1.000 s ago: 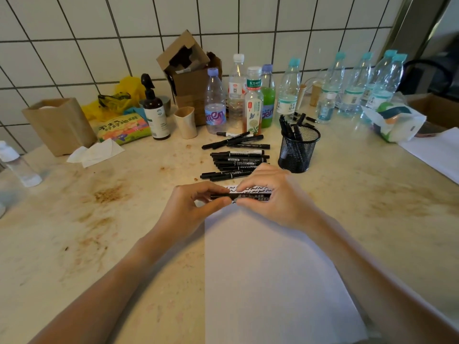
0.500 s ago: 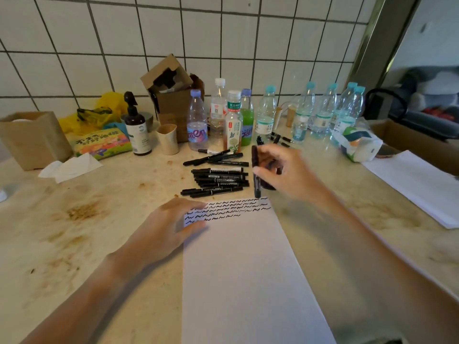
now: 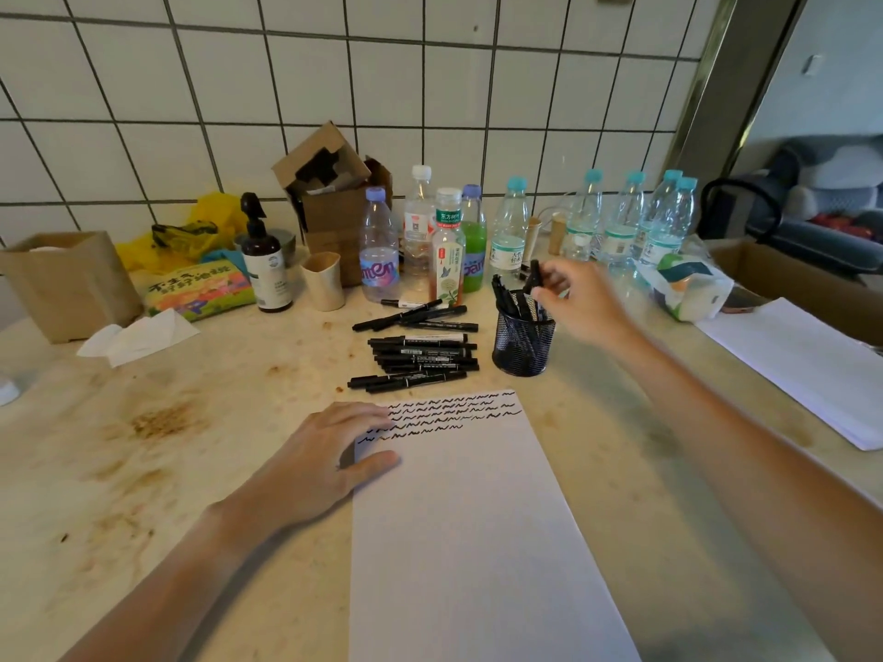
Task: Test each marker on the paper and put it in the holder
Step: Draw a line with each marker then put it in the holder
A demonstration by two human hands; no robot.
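While a black marker point(image 3: 534, 275) stands upright over the mesh holder point(image 3: 523, 344), pinched in the right hand point(image 3: 580, 303) with arm extended, the left hand point(image 3: 329, 458) lies flat, fingers straight, on the paper point(image 3: 478, 542) edge.

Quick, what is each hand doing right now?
Left hand: open, fingers resting flat on the paper.
Right hand: pinching a marker over the holder.

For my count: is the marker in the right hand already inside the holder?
Not yet: right hand pinches black marker above black mesh holder.
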